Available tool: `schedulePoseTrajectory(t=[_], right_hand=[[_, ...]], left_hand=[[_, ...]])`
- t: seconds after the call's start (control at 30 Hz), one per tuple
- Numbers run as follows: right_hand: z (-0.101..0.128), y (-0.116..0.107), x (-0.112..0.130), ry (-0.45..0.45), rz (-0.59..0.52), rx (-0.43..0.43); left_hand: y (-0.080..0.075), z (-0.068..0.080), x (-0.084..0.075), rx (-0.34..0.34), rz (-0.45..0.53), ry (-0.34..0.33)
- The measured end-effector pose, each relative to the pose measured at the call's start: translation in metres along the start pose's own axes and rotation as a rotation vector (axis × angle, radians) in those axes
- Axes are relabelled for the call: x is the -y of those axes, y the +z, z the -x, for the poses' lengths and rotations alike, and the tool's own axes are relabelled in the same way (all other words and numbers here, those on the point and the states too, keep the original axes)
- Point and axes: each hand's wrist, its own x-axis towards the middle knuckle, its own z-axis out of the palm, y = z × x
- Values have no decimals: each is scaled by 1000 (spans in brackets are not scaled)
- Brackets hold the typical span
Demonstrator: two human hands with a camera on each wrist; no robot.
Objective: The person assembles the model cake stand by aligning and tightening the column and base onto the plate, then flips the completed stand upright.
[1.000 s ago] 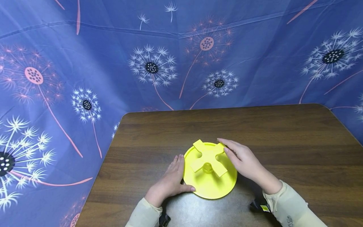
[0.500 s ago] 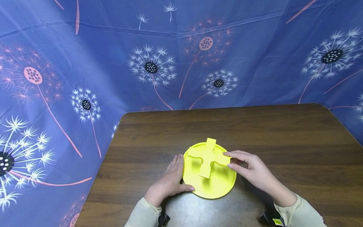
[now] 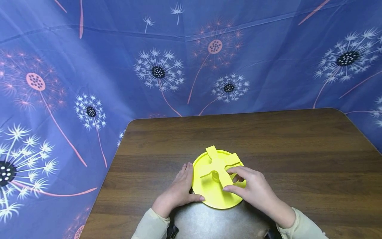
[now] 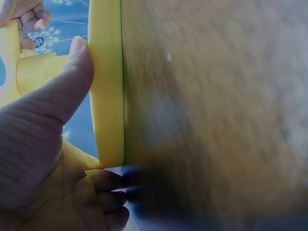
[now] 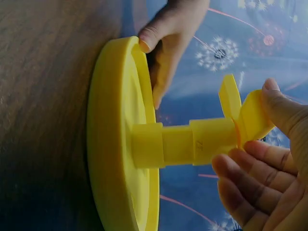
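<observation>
In the middle of the table, a round yellow base (image 3: 213,196) lies flat with a raised rim. A stepped yellow post (image 5: 178,145) rises from its centre and carries a four-armed yellow cross handle (image 3: 217,164). My left hand (image 3: 178,190) holds the base at its left edge, fingers along the side and thumb on the near-left rim. With thumb and forefinger, my right hand (image 3: 253,187) pinches the near-right arm of the cross. Its other fingers curl below that arm, beside the post, in the right wrist view.
The brown wood-grain table (image 3: 298,142) extends past the base on both sides, its back corners rounded. Behind it and to the left hangs a blue dandelion-print cloth (image 3: 119,66). Dark straps circle both wrists.
The cross handle has turned clockwise as seen from above. My right hand has moved from its far-right side round to the near-right arm. My left hand and the base have stayed put.
</observation>
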Motion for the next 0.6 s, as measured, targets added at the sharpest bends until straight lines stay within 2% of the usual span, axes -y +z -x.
schedulePoseTrajectory(t=[0.17,0.27,0.37,0.5,0.6], right_hand=[[0,3,4,-30,59,-28],[-1,0,4,-40,42,-51],[-4,-7,0,-53,23,-120],[-12,-15,-10,-26,14,-237],[-18,-18,-20,24,-3,-237]], left_hand=[[0,0,0,-1,6,-1],[0,0,0,1,13,-5],[0,0,-1,3,17,-7],[0,0,-1,5,24,-13],[0,0,-1,6,24,-11]])
